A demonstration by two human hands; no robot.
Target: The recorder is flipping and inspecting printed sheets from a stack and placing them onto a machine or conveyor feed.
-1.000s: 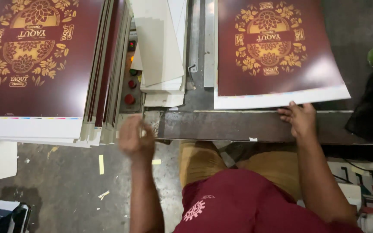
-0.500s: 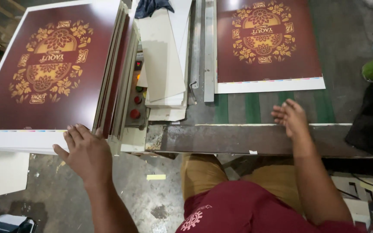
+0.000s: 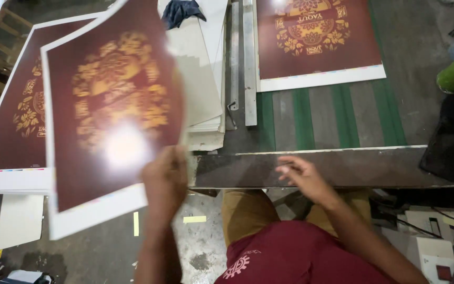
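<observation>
The left hand (image 3: 165, 181) holds a big red sheet (image 3: 112, 115) by its bottom edge, fingers shut on it. The sheet is lifted up, tilted and blurry, just above the stack (image 3: 11, 131) of the same sheets. The right hand (image 3: 303, 179) is open and holds nothing. It hovers over the front edge of the desk (image 3: 342, 168). Another sheet (image 3: 316, 42) lies flat on the desk, far from the stack.
</observation>
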